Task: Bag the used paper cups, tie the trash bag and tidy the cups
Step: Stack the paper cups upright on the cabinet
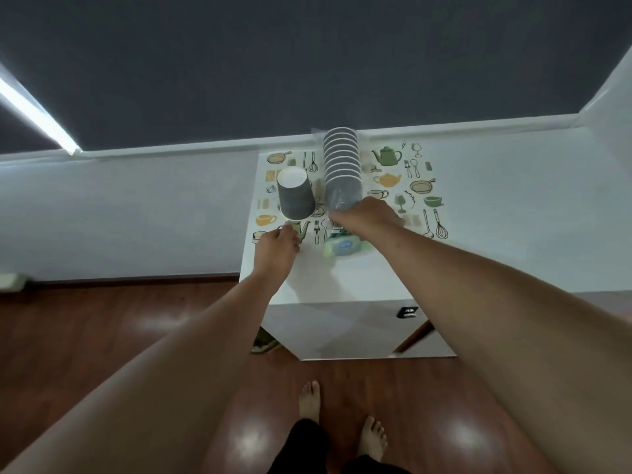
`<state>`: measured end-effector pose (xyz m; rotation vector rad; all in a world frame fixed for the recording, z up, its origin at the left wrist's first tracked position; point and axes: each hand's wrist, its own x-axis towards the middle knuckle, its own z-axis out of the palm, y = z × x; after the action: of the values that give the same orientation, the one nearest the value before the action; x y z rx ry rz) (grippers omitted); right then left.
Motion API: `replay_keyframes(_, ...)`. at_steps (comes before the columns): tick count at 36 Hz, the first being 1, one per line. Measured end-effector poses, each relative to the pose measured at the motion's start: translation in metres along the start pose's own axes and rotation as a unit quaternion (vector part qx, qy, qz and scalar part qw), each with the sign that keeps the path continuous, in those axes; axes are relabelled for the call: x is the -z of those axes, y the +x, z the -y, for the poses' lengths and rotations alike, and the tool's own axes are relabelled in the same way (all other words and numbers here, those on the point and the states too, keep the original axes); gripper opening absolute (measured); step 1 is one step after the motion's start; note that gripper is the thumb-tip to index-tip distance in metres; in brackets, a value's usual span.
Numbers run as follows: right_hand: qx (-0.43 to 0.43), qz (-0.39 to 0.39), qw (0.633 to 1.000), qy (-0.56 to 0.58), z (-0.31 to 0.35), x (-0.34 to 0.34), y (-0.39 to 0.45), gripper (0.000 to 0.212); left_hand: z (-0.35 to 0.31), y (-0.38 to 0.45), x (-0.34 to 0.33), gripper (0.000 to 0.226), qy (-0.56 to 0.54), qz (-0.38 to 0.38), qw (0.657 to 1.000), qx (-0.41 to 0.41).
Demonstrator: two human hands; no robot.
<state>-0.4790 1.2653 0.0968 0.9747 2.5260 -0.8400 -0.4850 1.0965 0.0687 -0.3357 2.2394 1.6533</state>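
Note:
A tall stack of grey paper cups (342,165) in a clear plastic sleeve stands on the patterned mat (420,200) on top of a white cabinet (342,323). My right hand (369,213) grips the base of that stack. To its left a single grey cup (294,195) stands upside down on the mat. My left hand (277,246) rests just in front of that cup with fingers curled, apart from it. A green wipes packet (343,246) lies under my right wrist.
The cabinet stands against a white wall with a dark panel above. Dark wooden floor spreads to the left and in front, where my bare feet (338,422) stand. A small black latch (407,312) is on the cabinet's front right.

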Motion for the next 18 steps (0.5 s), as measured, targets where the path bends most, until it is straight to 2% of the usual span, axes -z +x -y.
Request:
replay_keyframes(5,-0.025,-0.008,1.0,-0.009,0.002,0.002,0.009,0.092,-0.006,0.012,-0.006,0.036,-0.027,-0.007,0.999,-0.016)
replay_keyframes(10,-0.023,0.01,0.999,-0.029,0.007,0.009,0.013,0.076,-0.014,0.018,-0.018,0.038,-0.045,0.011,0.999,-0.009)
replay_keyframes(12,-0.011,0.041,0.998,-0.041,0.008,0.012,0.017,0.079,-0.015,0.017,-0.021,0.039,-0.051,0.01,0.999,-0.006)
replay_keyframes(14,-0.011,0.041,0.998,-0.048,0.005,0.015,0.021,0.088,-0.016,0.016,-0.026,0.04,-0.066,0.019,0.998,0.003)
replay_keyframes(18,0.005,0.055,0.998,0.001,-0.008,0.029,0.024,0.076,-0.016,0.012,-0.031,0.043,-0.076,0.054,0.995,0.018)
